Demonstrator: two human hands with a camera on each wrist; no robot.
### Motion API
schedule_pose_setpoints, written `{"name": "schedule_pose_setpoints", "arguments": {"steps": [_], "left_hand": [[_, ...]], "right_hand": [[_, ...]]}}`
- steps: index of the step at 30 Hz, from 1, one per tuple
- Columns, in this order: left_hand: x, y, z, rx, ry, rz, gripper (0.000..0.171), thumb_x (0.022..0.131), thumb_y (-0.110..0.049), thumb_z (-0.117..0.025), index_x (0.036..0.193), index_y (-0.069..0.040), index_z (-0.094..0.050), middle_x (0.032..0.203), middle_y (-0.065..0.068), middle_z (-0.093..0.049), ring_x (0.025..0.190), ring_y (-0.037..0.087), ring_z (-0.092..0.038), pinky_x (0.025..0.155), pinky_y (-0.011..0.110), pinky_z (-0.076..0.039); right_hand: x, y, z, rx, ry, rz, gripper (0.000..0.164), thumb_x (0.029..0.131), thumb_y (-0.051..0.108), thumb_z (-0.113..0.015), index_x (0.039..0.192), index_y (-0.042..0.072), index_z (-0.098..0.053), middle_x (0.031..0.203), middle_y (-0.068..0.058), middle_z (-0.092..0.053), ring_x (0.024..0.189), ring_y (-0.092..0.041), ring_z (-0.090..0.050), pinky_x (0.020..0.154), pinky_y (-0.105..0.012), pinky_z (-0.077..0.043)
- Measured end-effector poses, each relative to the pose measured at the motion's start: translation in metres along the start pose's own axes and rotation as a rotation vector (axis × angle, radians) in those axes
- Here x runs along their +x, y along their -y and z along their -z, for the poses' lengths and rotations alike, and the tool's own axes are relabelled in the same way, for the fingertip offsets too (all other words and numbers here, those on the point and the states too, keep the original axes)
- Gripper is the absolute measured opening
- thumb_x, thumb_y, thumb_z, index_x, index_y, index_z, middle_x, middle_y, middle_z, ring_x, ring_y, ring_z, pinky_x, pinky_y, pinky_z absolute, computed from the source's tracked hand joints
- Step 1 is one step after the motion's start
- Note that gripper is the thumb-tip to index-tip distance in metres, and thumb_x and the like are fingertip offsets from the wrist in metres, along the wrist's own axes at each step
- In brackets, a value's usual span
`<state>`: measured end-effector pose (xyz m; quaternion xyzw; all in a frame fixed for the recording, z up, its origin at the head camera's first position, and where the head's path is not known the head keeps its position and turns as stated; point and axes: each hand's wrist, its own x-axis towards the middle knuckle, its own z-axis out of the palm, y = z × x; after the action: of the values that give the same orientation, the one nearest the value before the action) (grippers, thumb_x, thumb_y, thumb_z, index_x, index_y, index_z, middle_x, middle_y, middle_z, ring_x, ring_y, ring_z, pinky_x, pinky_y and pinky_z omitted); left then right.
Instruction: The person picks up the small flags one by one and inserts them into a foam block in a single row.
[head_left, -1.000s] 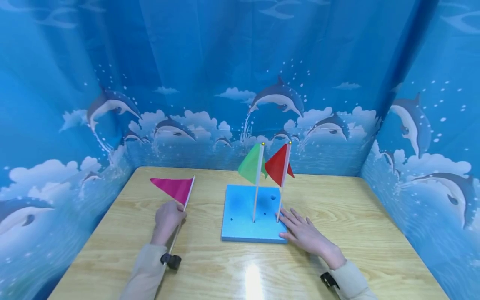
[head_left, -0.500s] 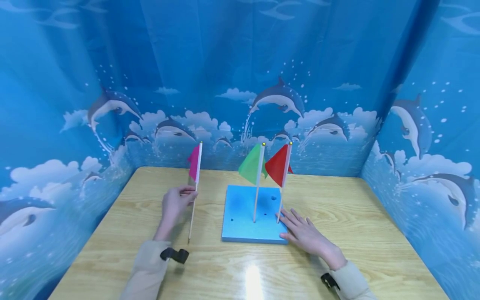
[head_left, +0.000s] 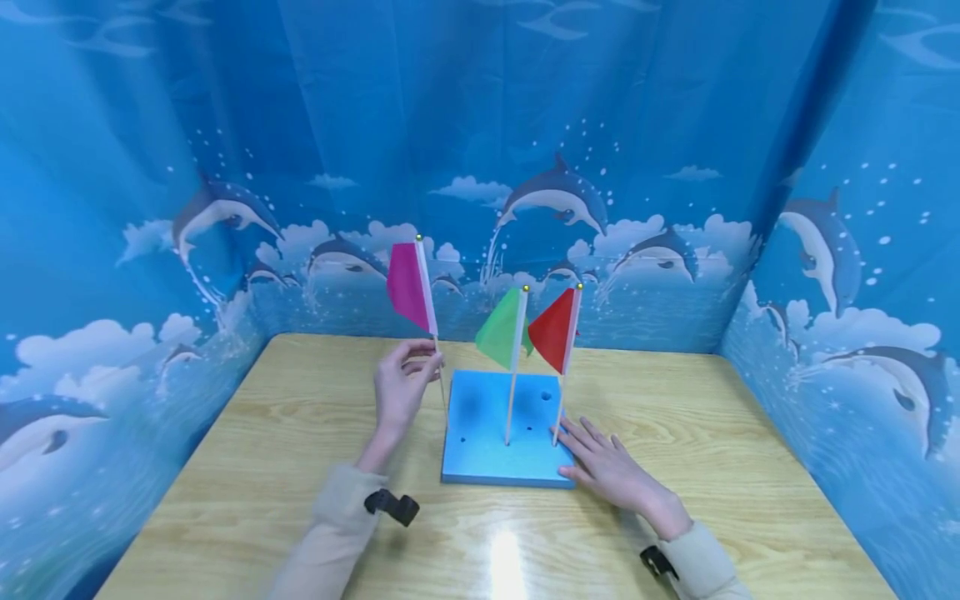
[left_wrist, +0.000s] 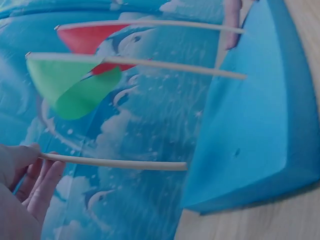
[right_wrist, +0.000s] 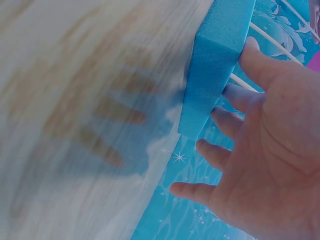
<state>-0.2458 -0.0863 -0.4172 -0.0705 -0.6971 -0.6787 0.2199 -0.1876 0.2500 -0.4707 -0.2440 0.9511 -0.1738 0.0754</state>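
Observation:
My left hand [head_left: 403, 387] pinches the thin stick of a magenta flag [head_left: 408, 287] between thumb and fingers. That flag is nearly upright at the left edge of a blue foam board [head_left: 480, 467]; whether its lower tip touches the board I cannot tell. A green flag [head_left: 501, 329] and a red flag [head_left: 553, 332] stand in the board by their sticks. My right hand [head_left: 618, 471] lies with spread fingers at the board's right edge, touching it near the red flag's stick. In the left wrist view the magenta flag's stick [left_wrist: 125, 163] runs from my fingertips towards the board.
Small holes show in the board, including one hole [head_left: 462, 440] at the left and a larger hole [head_left: 546, 397] at the back right. A wooden table [head_left: 247, 467] lies under everything. A blue dolphin-print curtain [head_left: 420, 150] encloses the back and sides.
My left hand has raised the magenta flag from lying slanted near the table to nearly upright and carried it rightward to the board. My right hand has stayed put.

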Motion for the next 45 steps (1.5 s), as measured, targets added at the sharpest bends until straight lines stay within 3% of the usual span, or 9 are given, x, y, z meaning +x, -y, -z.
{"name": "schedule_pose_setpoints", "arguments": {"steps": [4, 9, 12, 18, 24, 30, 37, 45], "left_hand": [[-0.006, 0.007, -0.012, -0.013, 0.011, -0.025, 0.021, 0.091, 0.000, -0.073, 0.109, 0.009, -0.069, 0.101, 0.025, -0.070, 0.084, 0.043, -0.072, 0.071, 0.033, -0.063], [-0.019, -0.005, -0.019, -0.019, 0.024, -0.023, 0.018, 0.090, 0.009, -0.070, 0.106, 0.016, -0.065, 0.099, 0.031, -0.069, 0.086, 0.049, -0.070, 0.071, 0.036, -0.063], [-0.023, -0.001, -0.021, -0.023, 0.020, -0.025, 0.017, 0.090, 0.010, -0.070, 0.105, 0.017, -0.065, 0.099, 0.032, -0.069, 0.086, 0.050, -0.070, 0.071, 0.034, -0.063], [-0.025, 0.022, -0.025, 0.019, 0.001, -0.051, 0.018, 0.088, 0.004, -0.075, 0.104, 0.009, -0.069, 0.096, 0.024, -0.072, 0.083, 0.041, -0.073, 0.068, 0.028, -0.063], [-0.034, 0.025, -0.026, 0.096, 0.042, -0.076, 0.014, 0.088, -0.004, -0.078, 0.100, -0.002, -0.071, 0.095, 0.016, -0.075, 0.082, 0.032, -0.075, 0.068, 0.025, -0.062], [-0.041, 0.030, -0.026, 0.130, 0.045, -0.045, 0.014, 0.090, -0.005, -0.077, 0.102, -0.004, -0.071, 0.098, 0.014, -0.074, 0.085, 0.029, -0.075, 0.071, 0.026, -0.062], [-0.039, 0.030, -0.029, 0.198, 0.052, -0.057, 0.016, 0.089, -0.006, -0.078, 0.104, -0.006, -0.071, 0.100, 0.009, -0.074, 0.087, 0.025, -0.074, 0.069, 0.025, -0.062], [-0.037, 0.027, -0.031, 0.210, 0.061, -0.082, 0.017, 0.088, -0.005, -0.078, 0.104, -0.004, -0.071, 0.099, 0.011, -0.075, 0.087, 0.026, -0.074, 0.069, 0.025, -0.062]], "right_hand": [[0.000, 0.000, -0.001, -0.001, 0.000, -0.004, 0.065, 0.105, 0.045, -0.050, 0.159, 0.013, -0.032, 0.166, -0.014, -0.024, 0.152, -0.046, -0.016, 0.111, -0.080, -0.016], [-0.001, 0.002, -0.002, 0.004, -0.010, -0.005, 0.065, 0.105, 0.044, -0.051, 0.159, 0.013, -0.033, 0.166, -0.014, -0.025, 0.151, -0.047, -0.017, 0.111, -0.080, -0.015], [-0.002, 0.001, -0.004, 0.006, -0.032, 0.016, 0.064, 0.105, 0.043, -0.052, 0.158, 0.012, -0.034, 0.165, -0.016, -0.027, 0.150, -0.049, -0.019, 0.108, -0.082, -0.017], [-0.003, 0.003, -0.003, 0.022, -0.013, 0.007, 0.065, 0.105, 0.043, -0.052, 0.159, 0.013, -0.034, 0.166, -0.015, -0.025, 0.151, -0.048, -0.017, 0.109, -0.082, -0.016], [-0.005, 0.004, -0.002, 0.009, -0.010, -0.002, 0.065, 0.105, 0.045, -0.051, 0.159, 0.015, -0.032, 0.167, -0.013, -0.024, 0.152, -0.046, -0.016, 0.110, -0.080, -0.016], [-0.006, 0.003, -0.003, 0.012, -0.015, 0.011, 0.066, 0.104, 0.044, -0.053, 0.159, 0.015, -0.033, 0.166, -0.014, -0.025, 0.151, -0.048, -0.017, 0.109, -0.082, -0.016], [-0.006, 0.004, -0.001, 0.010, -0.003, -0.012, 0.065, 0.106, 0.045, -0.050, 0.160, 0.015, -0.032, 0.167, -0.013, -0.024, 0.152, -0.046, -0.015, 0.111, -0.079, -0.015], [-0.006, 0.004, 0.000, 0.030, -0.001, -0.021, 0.065, 0.105, 0.044, -0.052, 0.159, 0.014, -0.033, 0.166, -0.014, -0.024, 0.152, -0.046, -0.015, 0.112, -0.079, -0.014]]}}
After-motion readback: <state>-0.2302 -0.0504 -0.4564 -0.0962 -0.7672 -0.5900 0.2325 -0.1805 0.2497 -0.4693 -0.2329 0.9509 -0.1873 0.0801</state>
